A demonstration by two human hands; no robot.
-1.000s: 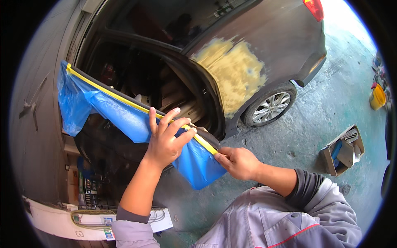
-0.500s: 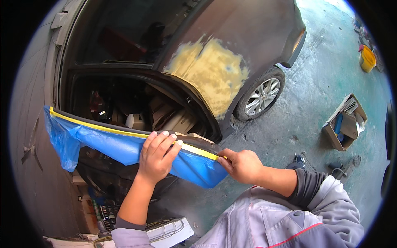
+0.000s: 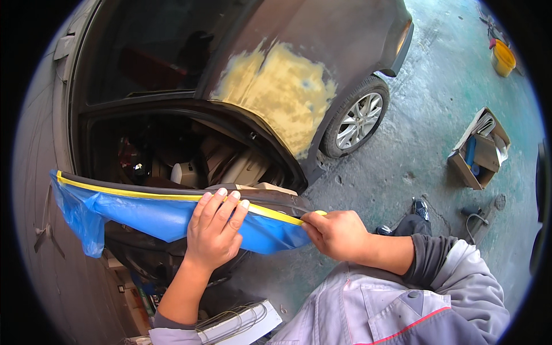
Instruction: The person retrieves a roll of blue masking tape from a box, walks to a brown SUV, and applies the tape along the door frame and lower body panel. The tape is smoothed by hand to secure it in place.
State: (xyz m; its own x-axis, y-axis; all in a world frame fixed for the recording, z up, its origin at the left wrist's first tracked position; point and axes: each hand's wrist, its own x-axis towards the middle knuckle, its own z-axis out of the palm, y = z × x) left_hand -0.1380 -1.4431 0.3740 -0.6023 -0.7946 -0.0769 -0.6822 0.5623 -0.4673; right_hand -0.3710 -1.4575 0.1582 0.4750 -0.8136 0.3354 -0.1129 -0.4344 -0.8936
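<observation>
An open dark car door (image 3: 280,201) stands in front of me, with yellow masking tape (image 3: 129,193) running along its upper edge. Blue plastic film (image 3: 152,217) hangs from the tape down the door's side and bunches at the far left end. My left hand (image 3: 214,237) lies against the film near the middle, its fingers stretched out over the tape; its thumb is hidden. At the right end of the strip, my right hand (image 3: 339,233) is closed in a pinch on the tape, and a short yellow bit shows above its fingers.
Behind the door, the car's rear body has a sanded tan patch (image 3: 282,92) above the wheel (image 3: 359,121). An open cardboard box (image 3: 466,169) with papers and a blue item sits on the floor at right, a yellow bucket (image 3: 503,59) beyond. A white panel with wires (image 3: 241,328) lies low.
The view has shifted, so the car and box sit a little higher and further left. My left hand stays against the film; a yellow tape bit now shows above my right fingers.
</observation>
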